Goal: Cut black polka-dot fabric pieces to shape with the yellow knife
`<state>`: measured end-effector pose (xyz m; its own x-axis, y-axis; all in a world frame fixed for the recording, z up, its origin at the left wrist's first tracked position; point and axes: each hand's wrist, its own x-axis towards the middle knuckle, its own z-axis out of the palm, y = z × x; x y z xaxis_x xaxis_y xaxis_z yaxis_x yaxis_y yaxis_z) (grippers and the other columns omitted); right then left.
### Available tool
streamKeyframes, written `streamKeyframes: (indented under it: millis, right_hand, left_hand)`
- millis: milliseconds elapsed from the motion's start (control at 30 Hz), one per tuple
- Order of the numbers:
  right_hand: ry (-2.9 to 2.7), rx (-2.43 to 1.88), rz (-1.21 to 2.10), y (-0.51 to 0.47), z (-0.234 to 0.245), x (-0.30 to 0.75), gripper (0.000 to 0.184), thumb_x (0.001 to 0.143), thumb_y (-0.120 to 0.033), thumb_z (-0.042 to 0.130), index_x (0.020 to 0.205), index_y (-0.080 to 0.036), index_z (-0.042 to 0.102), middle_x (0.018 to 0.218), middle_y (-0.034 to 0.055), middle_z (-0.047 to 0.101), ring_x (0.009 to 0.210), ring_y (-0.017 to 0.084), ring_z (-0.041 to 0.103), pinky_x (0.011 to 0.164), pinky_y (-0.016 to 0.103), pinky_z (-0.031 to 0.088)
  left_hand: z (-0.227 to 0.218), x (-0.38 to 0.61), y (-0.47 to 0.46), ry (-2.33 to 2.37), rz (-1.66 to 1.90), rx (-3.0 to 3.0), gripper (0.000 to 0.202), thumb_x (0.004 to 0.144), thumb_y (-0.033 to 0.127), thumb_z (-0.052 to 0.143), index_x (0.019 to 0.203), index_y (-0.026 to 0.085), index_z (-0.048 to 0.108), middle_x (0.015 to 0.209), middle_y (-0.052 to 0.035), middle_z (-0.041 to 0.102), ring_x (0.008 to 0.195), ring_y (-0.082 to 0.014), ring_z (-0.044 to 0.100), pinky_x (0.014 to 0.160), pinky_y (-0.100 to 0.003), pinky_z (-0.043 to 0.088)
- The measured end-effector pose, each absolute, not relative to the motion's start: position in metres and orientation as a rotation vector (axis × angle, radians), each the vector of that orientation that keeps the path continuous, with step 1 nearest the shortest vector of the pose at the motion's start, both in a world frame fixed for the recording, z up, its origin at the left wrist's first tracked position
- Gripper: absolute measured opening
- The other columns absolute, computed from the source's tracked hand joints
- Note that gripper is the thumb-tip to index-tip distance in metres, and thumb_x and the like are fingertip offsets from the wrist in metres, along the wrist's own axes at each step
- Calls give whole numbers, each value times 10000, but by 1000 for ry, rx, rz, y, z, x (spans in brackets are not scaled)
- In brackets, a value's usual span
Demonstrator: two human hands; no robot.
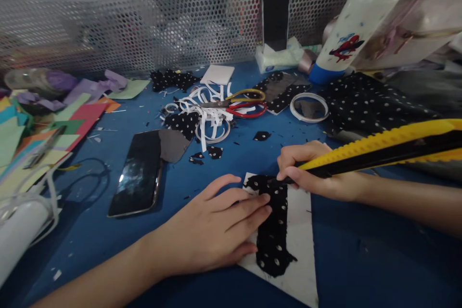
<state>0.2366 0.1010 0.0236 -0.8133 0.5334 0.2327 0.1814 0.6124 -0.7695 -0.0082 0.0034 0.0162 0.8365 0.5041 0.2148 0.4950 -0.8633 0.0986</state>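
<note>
My left hand (216, 224) lies flat with fingers stretched out, pressing on a strip of black white-dotted fabric (273, 231) that lies on a white card (299, 245) on the blue table. My right hand (314, 171) is closed around a yellow and black utility knife (390, 151), whose tip touches the top end of the fabric strip just above my left fingertips.
A dark phone (139, 173) lies to the left. Scissors (241, 102), white paper strips and dotted fabric scraps sit behind. A tape ring (309, 107), a larger dotted cloth (368, 101) and a white bottle (355, 29) are at right. Coloured paper (43, 130) is piled left.
</note>
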Motion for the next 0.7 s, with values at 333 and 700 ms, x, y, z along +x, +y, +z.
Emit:
streamKeyframes:
  millis: [333, 700]
  right_hand:
    - [-2473, -365, 928, 96, 11, 235, 190, 907, -214, 488, 719, -182, 491, 589, -41, 446, 508, 78, 398, 518, 237, 300]
    - [-2279, -508, 1108, 96, 22, 239, 193, 930, -270, 525, 771, -169, 568, 645, -15, 550, 563, 84, 514, 519, 206, 373]
  left_hand:
    - [14, -8, 5, 814, 403, 2936, 400, 1009, 341, 438, 1340, 131, 514, 1380, -34, 551, 1206, -165, 487, 1183, -396, 118]
    - [17, -8, 5, 817, 411, 2953, 385, 1000, 329, 460, 1329, 140, 522, 1364, -27, 565, 1156, -171, 517, 1149, -409, 223]
